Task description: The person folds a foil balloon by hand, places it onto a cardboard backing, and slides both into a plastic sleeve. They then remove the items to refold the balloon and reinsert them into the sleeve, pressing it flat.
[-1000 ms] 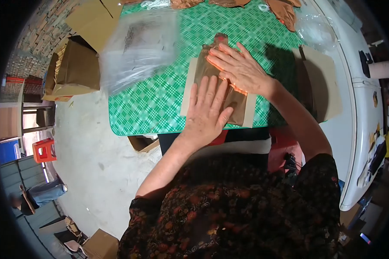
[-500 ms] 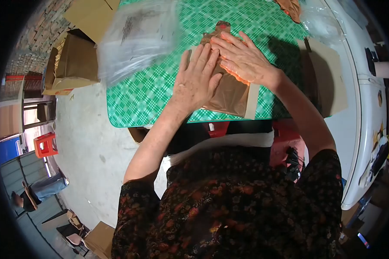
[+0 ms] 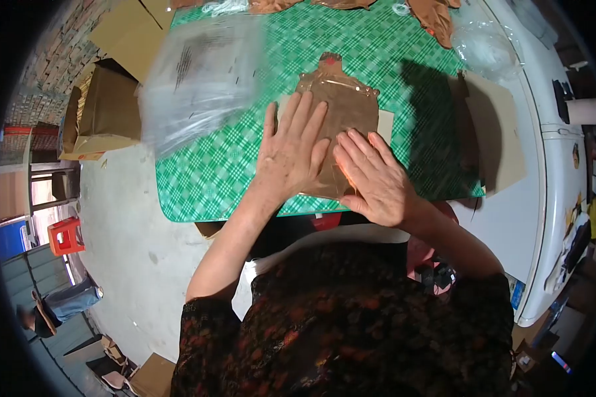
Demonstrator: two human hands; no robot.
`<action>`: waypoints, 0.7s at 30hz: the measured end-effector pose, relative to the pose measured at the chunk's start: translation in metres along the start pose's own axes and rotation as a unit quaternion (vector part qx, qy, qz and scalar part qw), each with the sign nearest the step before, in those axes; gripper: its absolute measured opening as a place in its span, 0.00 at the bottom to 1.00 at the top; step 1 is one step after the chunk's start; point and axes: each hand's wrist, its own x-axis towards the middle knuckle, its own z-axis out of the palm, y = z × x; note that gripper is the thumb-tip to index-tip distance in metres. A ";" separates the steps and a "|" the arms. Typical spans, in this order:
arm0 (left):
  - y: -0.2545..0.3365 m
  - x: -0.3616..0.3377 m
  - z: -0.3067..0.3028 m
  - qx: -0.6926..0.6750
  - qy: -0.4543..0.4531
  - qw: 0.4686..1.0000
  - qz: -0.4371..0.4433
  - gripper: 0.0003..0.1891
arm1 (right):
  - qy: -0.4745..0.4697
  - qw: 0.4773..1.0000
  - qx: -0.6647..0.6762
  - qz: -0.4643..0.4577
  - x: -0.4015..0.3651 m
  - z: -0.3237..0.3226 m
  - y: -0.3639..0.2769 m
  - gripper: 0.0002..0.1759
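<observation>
A flat piece of thin, shiny brown material point(image 3: 343, 109) lies on the table, with a small tab marked in red at its far end. Beneath it a pale card point(image 3: 385, 126) shows along the right side. My left hand point(image 3: 290, 151) rests flat on the left part of the brown piece, fingers stretched out. On its near right part lies my right hand point(image 3: 376, 180), palm down, fingers extended and close together. Neither hand grips anything. Parts of the brown piece are hidden under both hands.
A stack of clear plastic bags point(image 3: 205, 73) lies on the green checked table point(image 3: 212, 182) at the left. Crumpled brown material point(image 3: 434, 20) and clear plastic point(image 3: 490, 49) lie at the far right. Cardboard boxes point(image 3: 109, 109) stand left; a person point(image 3: 63, 308) is farther off.
My right hand has slid toward me, from the far part of the brown piece to its near right part, uncovering the far end. My left hand still lies flat. The view has shifted.
</observation>
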 end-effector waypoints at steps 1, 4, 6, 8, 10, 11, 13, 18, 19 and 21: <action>0.000 0.000 -0.001 0.004 -0.012 1.000 -0.006 0.34 | 0.018 1.000 -0.005 0.000 0.003 -0.001 0.009 0.49; 0.002 0.002 -0.002 0.011 -0.026 0.999 -0.016 0.34 | 0.042 0.996 -0.081 0.023 0.016 0.000 0.040 0.44; 0.001 0.001 0.001 0.017 -0.022 0.999 -0.018 0.34 | 0.052 0.989 -0.127 0.047 0.026 0.002 0.061 0.42; 0.001 0.000 0.002 0.021 -0.018 0.999 -0.017 0.34 | 0.102 0.977 -0.184 0.038 0.039 0.003 0.087 0.37; 0.001 0.000 0.001 0.023 -0.013 1.000 -0.015 0.34 | 0.132 0.962 -0.237 0.040 0.057 -0.005 0.103 0.34; 0.001 0.000 0.003 0.026 -0.013 0.999 -0.016 0.34 | 0.180 0.941 -0.287 0.009 0.068 -0.014 0.107 0.27; 0.001 0.000 0.004 0.026 -0.006 1.000 -0.015 0.34 | 0.165 0.961 -0.218 0.048 0.083 -0.010 0.101 0.24; 0.001 -0.001 0.005 0.028 -0.010 0.999 -0.020 0.35 | 0.046 0.977 -0.147 0.145 0.111 -0.012 0.069 0.22; 0.001 -0.001 0.005 0.030 -0.012 0.999 -0.021 0.35 | 0.047 0.979 -0.139 0.142 0.112 -0.007 0.074 0.24; 0.001 -0.001 0.005 0.027 -0.012 0.999 -0.022 0.35 | 0.023 0.977 -0.097 0.186 0.118 -0.007 0.074 0.24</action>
